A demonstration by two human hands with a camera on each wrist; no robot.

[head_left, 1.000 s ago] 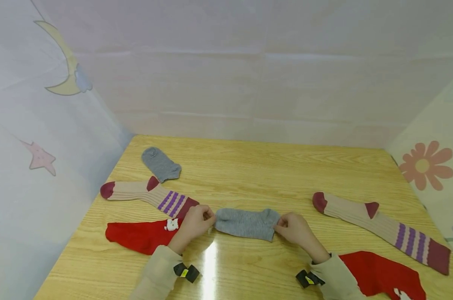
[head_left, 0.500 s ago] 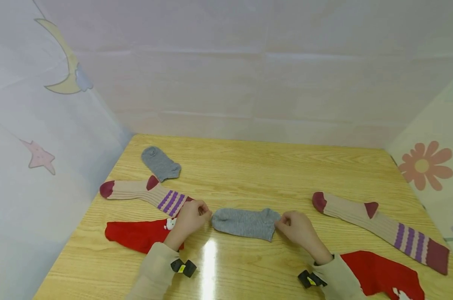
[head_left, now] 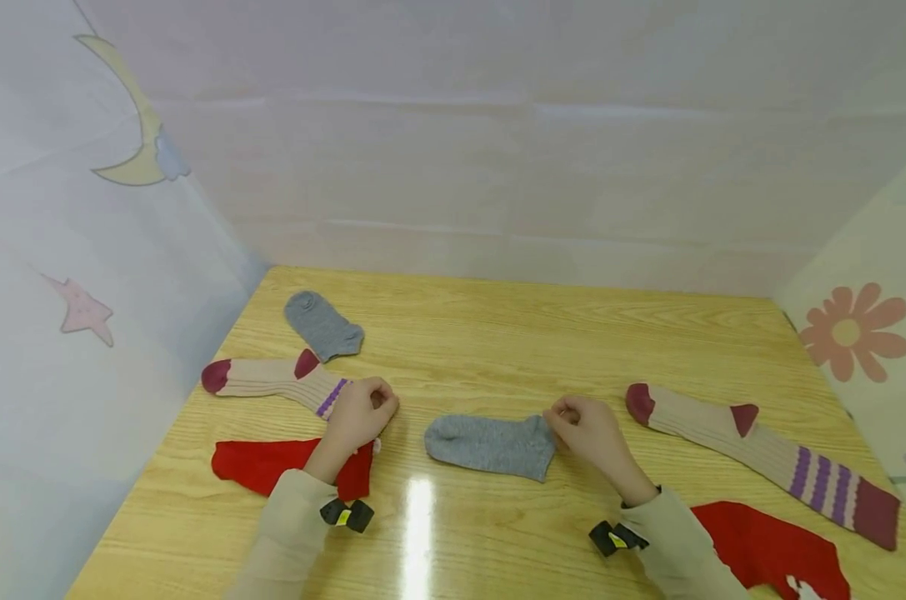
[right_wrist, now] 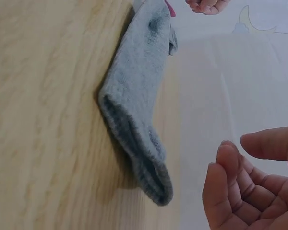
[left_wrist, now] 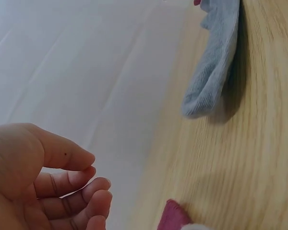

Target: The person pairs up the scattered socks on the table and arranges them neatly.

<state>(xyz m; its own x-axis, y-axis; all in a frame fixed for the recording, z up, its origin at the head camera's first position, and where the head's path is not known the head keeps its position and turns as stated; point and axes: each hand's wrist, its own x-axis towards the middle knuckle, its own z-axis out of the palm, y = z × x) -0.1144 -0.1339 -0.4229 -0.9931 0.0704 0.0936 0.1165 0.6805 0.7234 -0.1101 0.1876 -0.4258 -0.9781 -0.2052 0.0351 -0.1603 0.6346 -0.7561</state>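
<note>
A grey ankle sock (head_left: 490,446) lies flat on the wooden table, toe to the left and cuff to the right. My right hand (head_left: 591,437) hovers beside the cuff; in the right wrist view its thumb (right_wrist: 269,143) and fingers are bent and apart from the sock, holding nothing. To the left of the toe, my left hand (head_left: 357,417) is raised over the cuff end of a beige striped sock (head_left: 268,377), hiding part of it. Its loosely bent fingers (left_wrist: 93,196) hold nothing in the left wrist view. A red sock (head_left: 265,462) lies partly under the left wrist.
A second grey sock (head_left: 322,325) lies at the back left. On the right are another beige striped sock (head_left: 730,425) and a red sock (head_left: 775,542), partly behind the right sleeve (head_left: 678,542). Printed cloth walls (head_left: 453,167) border the table (head_left: 528,333).
My left hand has drawn away from the grey sock's toe, moving left and up over the striped sock. The right hand has lifted slightly off the cuff. The middle grey sock stays in place.
</note>
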